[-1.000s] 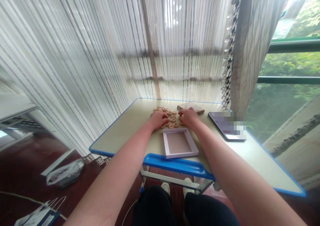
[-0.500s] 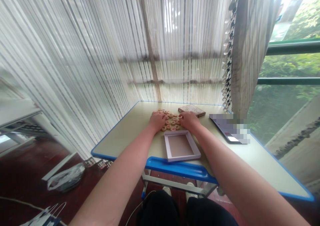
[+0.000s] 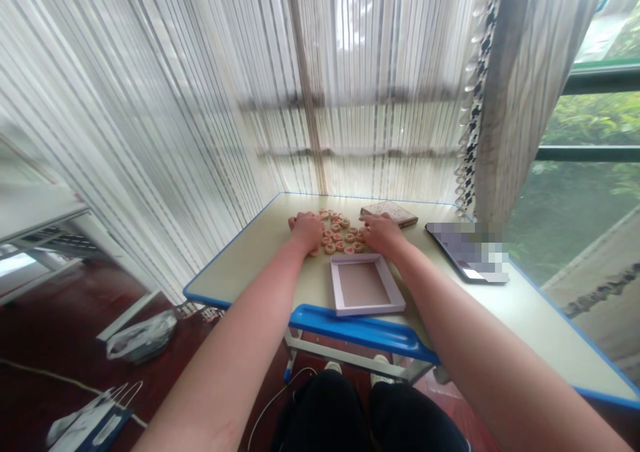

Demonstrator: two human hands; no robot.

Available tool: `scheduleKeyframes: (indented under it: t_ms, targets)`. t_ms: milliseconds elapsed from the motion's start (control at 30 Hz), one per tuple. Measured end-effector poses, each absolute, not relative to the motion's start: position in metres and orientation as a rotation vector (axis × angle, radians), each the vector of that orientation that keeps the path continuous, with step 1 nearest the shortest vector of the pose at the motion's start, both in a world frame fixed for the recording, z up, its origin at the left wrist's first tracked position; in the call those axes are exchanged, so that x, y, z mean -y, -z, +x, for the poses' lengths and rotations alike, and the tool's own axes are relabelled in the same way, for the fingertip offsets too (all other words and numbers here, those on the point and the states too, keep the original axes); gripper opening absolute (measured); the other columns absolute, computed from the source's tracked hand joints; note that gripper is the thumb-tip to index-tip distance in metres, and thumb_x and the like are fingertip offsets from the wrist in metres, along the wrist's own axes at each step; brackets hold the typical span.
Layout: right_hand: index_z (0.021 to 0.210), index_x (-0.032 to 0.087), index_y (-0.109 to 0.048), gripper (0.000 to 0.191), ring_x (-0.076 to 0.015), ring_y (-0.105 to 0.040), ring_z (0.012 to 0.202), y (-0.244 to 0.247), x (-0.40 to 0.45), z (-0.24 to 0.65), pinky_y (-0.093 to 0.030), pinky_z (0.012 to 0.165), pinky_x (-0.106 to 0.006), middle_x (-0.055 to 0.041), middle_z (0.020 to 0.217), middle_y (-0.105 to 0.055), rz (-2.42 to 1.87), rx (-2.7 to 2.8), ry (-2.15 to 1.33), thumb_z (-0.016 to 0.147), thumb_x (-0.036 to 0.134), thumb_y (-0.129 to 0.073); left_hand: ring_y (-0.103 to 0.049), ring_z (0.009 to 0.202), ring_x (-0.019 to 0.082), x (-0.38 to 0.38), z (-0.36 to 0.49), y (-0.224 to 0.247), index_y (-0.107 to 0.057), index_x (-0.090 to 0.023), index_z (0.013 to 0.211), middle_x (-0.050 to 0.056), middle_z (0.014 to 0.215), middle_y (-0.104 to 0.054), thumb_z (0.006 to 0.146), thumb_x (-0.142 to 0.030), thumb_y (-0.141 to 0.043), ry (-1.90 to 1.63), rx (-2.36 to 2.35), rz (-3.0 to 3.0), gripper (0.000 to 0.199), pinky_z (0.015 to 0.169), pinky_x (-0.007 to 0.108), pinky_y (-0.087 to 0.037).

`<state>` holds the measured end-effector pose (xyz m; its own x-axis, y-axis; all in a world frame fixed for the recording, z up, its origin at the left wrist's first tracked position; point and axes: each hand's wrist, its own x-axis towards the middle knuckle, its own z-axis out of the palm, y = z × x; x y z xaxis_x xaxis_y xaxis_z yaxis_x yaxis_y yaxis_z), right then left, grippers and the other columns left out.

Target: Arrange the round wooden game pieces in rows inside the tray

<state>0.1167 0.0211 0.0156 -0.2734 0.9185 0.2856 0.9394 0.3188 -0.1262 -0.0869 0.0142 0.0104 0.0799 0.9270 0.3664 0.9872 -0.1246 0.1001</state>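
Several round wooden pieces (image 3: 340, 245) with red or dark marks lie in a loose cluster on the cream table (image 3: 240, 259). At the cluster's left edge is my left hand (image 3: 307, 231), its fingers curled and partly hidden; whether it grips a piece cannot be made out. My right hand (image 3: 379, 231) rests at the right side of the pieces, fingers spread and reaching over the nearest ones. Nearer to me sits a shallow white box tray (image 3: 334, 289) with nothing in it.
A patterned flat box (image 3: 395, 211) lies behind my right hand. Farther right is a dark tablet-like device (image 3: 450, 252), partly blurred. A blue trough (image 3: 360, 325) runs along the table's front edge. Striped curtains hang behind the table.
My left hand has shifted left, away from the middle of the cluster, uncovering more pieces. My right hand stays beside them. The view has tilted slightly.
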Motion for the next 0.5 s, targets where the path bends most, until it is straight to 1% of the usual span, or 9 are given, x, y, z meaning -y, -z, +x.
scheduleKeyframes:
  t_ms: [67, 100, 200, 300, 333, 400, 433, 500]
  targets:
    - [0.106, 0.022, -0.064, 0.037, -0.0273, -0.044, 0.107, -0.016, -0.022, 0.118, -0.032, 0.089, -0.037, -0.0071, 0.113, -0.059, -1.670, 2.338, 0.116, 0.083, 0.034, -0.037, -0.049, 0.106, 0.026, -0.017, -0.090, -0.009, -0.062, -0.023, 0.107, 0.010, 0.110, -0.059, 0.081, -0.025, -0.040, 0.593, 2.022, -2.114, 0.034, 0.092, 0.042, -0.035]
    - [0.101, 0.022, -0.066, 0.037, -0.0271, -0.045, 0.106, -0.016, -0.022, 0.119, -0.032, 0.088, -0.037, -0.0075, 0.111, -0.061, -1.668, 2.361, 0.120, 0.083, 0.034, -0.036, -0.048, 0.108, 0.025, -0.020, -0.092, -0.008, -0.063, -0.023, 0.106, 0.009, 0.112, -0.059, 0.081, -0.024, -0.040, 0.651, 2.036, -2.119, 0.034, 0.094, 0.041, -0.035]
    - [0.097, 0.022, -0.068, 0.036, -0.0258, -0.047, 0.104, -0.016, -0.022, 0.118, -0.032, 0.087, -0.035, -0.0083, 0.106, -0.063, -1.668, 2.389, 0.121, 0.083, 0.033, -0.037, -0.045, 0.115, 0.018, -0.032, -0.097, -0.001, -0.059, -0.023, 0.112, 0.003, 0.121, -0.056, 0.083, -0.023, -0.035, 0.882, 1.995, -2.254, 0.038, 0.101, 0.033, -0.031]
    - [0.095, 0.020, -0.069, 0.034, -0.0237, -0.051, 0.099, -0.016, -0.023, 0.117, -0.030, 0.088, -0.035, -0.0100, 0.101, -0.065, -1.646, 2.391, 0.137, 0.083, 0.030, -0.039, -0.044, 0.118, 0.015, -0.043, -0.100, 0.004, -0.050, -0.020, 0.123, 0.002, 0.129, -0.050, 0.087, -0.028, -0.025, 1.098, 2.013, -2.437, 0.044, 0.101, 0.031, -0.033]
    - [0.094, 0.019, -0.069, 0.033, -0.0227, -0.052, 0.097, -0.015, -0.024, 0.117, -0.029, 0.088, -0.035, -0.0105, 0.099, -0.065, -1.637, 2.389, 0.132, 0.083, 0.029, -0.040, -0.045, 0.118, 0.016, -0.045, -0.100, 0.004, -0.049, -0.020, 0.125, 0.002, 0.129, -0.051, 0.089, -0.030, -0.023, 1.096, 2.035, -2.461, 0.045, 0.099, 0.032, -0.034]
    - [0.092, 0.017, -0.068, 0.030, -0.0210, -0.055, 0.094, -0.013, -0.026, 0.116, -0.028, 0.089, -0.035, -0.0104, 0.094, -0.066, -1.629, 2.364, 0.090, 0.082, 0.029, -0.042, -0.045, 0.119, 0.019, -0.046, -0.100, 0.003, -0.046, -0.024, 0.126, 0.002, 0.127, -0.052, 0.089, -0.039, -0.024, 1.032, 2.108, -2.436, 0.046, 0.098, 0.034, -0.035]
    - [0.092, 0.017, -0.068, 0.029, -0.0205, -0.055, 0.093, -0.012, -0.027, 0.115, -0.028, 0.089, -0.034, -0.0098, 0.093, -0.066, -1.626, 2.329, 0.067, 0.081, 0.029, -0.044, -0.046, 0.117, 0.021, -0.045, -0.100, 0.002, -0.050, -0.026, 0.124, 0.002, 0.123, -0.056, 0.087, -0.045, -0.027, 0.953, 2.202, -2.396, 0.046, 0.097, 0.037, -0.035]
    - [0.092, 0.017, -0.067, 0.026, -0.0204, -0.054, 0.094, -0.011, -0.028, 0.115, -0.029, 0.088, -0.032, -0.0082, 0.094, -0.066, -1.603, 2.232, 0.046, 0.078, 0.031, -0.050, -0.047, 0.116, 0.024, -0.045, -0.099, 0.000, -0.055, -0.029, 0.118, 0.001, 0.119, -0.059, 0.086, -0.052, -0.026, 0.891, 2.285, -2.350, 0.049, 0.096, 0.040, -0.035]
